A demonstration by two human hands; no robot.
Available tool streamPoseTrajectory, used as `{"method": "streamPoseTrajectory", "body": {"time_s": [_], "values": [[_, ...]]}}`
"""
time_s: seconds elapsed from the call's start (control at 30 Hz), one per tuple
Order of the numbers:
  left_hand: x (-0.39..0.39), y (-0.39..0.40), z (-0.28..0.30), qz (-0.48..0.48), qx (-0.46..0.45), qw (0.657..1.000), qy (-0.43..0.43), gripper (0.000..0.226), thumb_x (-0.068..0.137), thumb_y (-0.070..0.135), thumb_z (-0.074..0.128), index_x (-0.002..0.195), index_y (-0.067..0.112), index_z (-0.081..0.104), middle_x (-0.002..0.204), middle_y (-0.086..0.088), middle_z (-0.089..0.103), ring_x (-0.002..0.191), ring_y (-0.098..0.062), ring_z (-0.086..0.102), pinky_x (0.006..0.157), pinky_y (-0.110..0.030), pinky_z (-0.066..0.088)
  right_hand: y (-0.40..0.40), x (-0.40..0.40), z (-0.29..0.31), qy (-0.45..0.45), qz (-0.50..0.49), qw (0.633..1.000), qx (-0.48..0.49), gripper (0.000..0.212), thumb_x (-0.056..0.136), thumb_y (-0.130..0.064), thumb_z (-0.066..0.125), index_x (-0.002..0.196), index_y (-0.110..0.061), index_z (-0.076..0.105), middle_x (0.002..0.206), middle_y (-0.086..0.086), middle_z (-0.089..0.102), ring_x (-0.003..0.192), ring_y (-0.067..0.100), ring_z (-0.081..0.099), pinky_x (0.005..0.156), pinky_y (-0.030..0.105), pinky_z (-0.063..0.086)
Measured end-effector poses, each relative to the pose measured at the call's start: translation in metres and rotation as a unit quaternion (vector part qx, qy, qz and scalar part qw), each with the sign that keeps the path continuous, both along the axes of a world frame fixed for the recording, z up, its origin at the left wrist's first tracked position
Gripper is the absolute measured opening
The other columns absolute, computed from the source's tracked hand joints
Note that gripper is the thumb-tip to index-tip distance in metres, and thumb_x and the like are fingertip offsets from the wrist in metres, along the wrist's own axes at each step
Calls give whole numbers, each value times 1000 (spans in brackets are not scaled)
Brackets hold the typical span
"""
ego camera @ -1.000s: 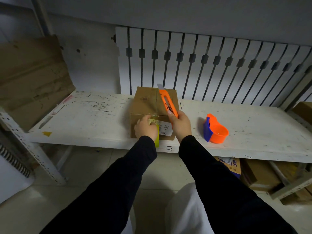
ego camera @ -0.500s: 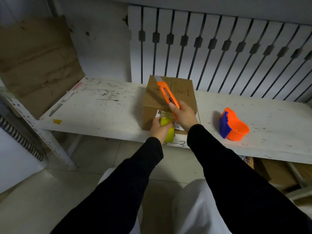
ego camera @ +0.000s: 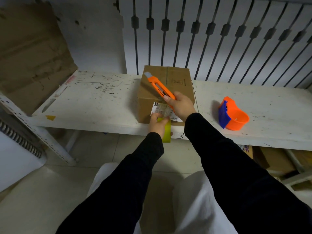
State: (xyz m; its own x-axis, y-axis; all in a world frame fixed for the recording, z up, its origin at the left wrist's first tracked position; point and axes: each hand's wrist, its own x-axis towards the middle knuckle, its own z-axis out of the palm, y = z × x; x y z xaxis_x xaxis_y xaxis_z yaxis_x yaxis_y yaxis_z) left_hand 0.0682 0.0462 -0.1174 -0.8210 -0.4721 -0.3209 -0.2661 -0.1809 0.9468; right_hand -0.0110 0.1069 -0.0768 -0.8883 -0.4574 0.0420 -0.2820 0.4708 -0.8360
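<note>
A closed brown cardboard box (ego camera: 179,81) stands on the scuffed white shelf (ego camera: 101,105), with a white shipping label (ego camera: 160,108) on its front face. My right hand (ego camera: 181,105) grips an orange utility knife (ego camera: 159,87) whose blade points up and left over the box top. My left hand (ego camera: 157,123) holds a yellow-green roll of tape (ego camera: 167,131) against the lower front of the box, below the label. Clear tape from the roll seems to lie over the label.
An orange and blue tape dispenser (ego camera: 232,114) lies on the shelf to the right of the box. Flat cardboard (ego camera: 30,53) leans at the left end. A slatted white panel (ego camera: 219,36) backs the shelf. More boxes (ego camera: 276,161) sit underneath at right.
My left hand has drawn the tape roll down from the box's top edge to its lower front. The knife stays in my right hand over the box. The view has moved closer.
</note>
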Motion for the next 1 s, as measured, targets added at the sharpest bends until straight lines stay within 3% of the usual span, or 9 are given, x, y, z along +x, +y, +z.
{"method": "streamPoseTrajectory", "body": {"time_s": [0.13, 0.2, 0.27, 0.33, 0.37, 0.6, 0.77, 0.93, 1.0], "values": [[-5, -2, 0, 25, -1, 1000, -13, 20, 94, 25, 53, 106, 10, 48, 130, -17, 51, 84, -26, 55, 34, -16, 45, 0, 0, 0, 4, 0, 1000, 8, 33, 92, -38, 50, 101, -7, 57, 84, 6, 54, 79, 21, 52, 77, 37, 47], [-6, -2, 0, 22, -17, 1000, -11, 24, 95, 27, 50, 112, 9, 50, 123, -14, 53, 76, -25, 57, 39, -16, 48, 0, 0, 0, 5, 1, 1000, 5, 32, 92, -38, 50, 101, -7, 57, 83, 5, 54, 77, 20, 51, 74, 34, 47], [-6, -2, -3, 18, -52, 998, -15, 35, 99, 27, 41, 125, 4, 49, 121, -10, 53, 84, -21, 59, 61, -12, 54, 1, 0, 0, -1, 6, 1000, -5, 27, 92, -36, 50, 96, -10, 55, 78, 0, 52, 72, 15, 50, 67, 27, 44], [-7, -3, -6, 27, -72, 997, -19, 39, 100, 28, 36, 128, 5, 51, 129, -14, 55, 114, -28, 54, 98, -30, 44, 1, -1, 0, -14, 4, 1000, -21, 26, 92, -35, 50, 96, -10, 56, 77, 0, 51, 71, 14, 48, 62, 23, 41], [-7, -3, -6, 34, -70, 997, -19, 37, 99, 26, 38, 125, 4, 54, 129, -14, 56, 119, -29, 51, 103, -34, 39, 1, -1, 0, -19, 2, 999, -30, 30, 92, -35, 51, 100, -7, 57, 80, 2, 53, 73, 15, 49, 64, 24, 41], [-19, -12, 0, 76, -40, 995, -54, 34, 96, 25, 49, 122, 6, 58, 130, -9, 59, 121, -25, 52, 99, -29, 38, 2, -2, 0, -35, 12, 998, -42, 33, 93, -36, 50, 106, -7, 57, 89, 6, 54, 79, 17, 50, 69, 25, 43], [-15, -9, -3, 37, 3, 999, -22, 39, 95, 22, 51, 129, 5, 47, 137, -11, 50, 128, -25, 44, 101, -29, 32, 4, -1, 5, -32, 17, 998, -48, 21, 92, -30, 53, 101, -11, 56, 77, -3, 50, 70, 11, 48, 65, 22, 42], [-8, -9, -5, 29, -54, 998, 4, 34, 99, 20, 42, 128, 6, 50, 140, -9, 48, 129, -23, 43, 94, -21, 29, 10, 1, 16, 52, 0, 997, -54, 29, 88, -21, 60, 116, -15, 59, 95, -4, 59, 92, 18, 57, 89, 33, 48], [-9, -9, -4, 35, -62, 997, 6, 34, 100, 19, 37, 127, 5, 53, 135, -10, 52, 125, -23, 47, 91, -20, 32, 18, 4, 19, 99, -13, 995, -16, 29, 86, -22, 61, 115, -19, 61, 97, -6, 59, 93, 17, 56, 89, 32, 45]]}}
